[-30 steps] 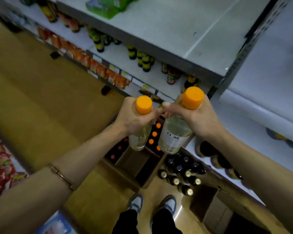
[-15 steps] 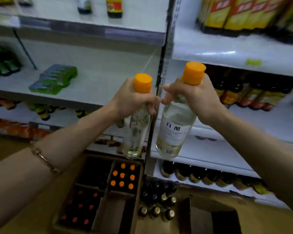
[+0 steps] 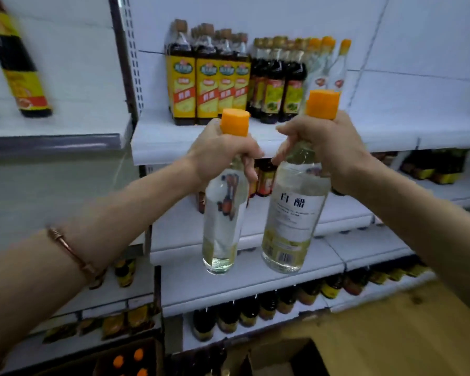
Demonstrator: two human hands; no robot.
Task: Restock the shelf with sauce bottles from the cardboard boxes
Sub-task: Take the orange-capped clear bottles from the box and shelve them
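Observation:
My left hand [image 3: 219, 153] grips the neck of a clear bottle with an orange cap [image 3: 223, 221]. A second clear orange-capped bottle [image 3: 293, 213], with a white label, hangs from my right hand [image 3: 324, 147], which holds its neck. Both bottles hang upright in the air in front of the white shelf [image 3: 391, 131]. On that shelf stand dark sauce bottles with yellow labels [image 3: 206, 85] and, to their right, clear orange-capped bottles [image 3: 327, 66]. A cardboard box with orange-capped bottles [image 3: 130, 362] shows at the bottom left.
Another open cardboard box [image 3: 282, 356] sits on the floor at the bottom centre. Lower shelves hold rows of dark bottles [image 3: 255, 310]. A lone dark bottle [image 3: 19, 63] stands on the left shelf bay. A steel upright [image 3: 128, 63] divides the bays.
Both hands have lifted the two bottles from over the boxes up to the level of the shelf with clear bottles. My view has swung up from the floor to the shelves.

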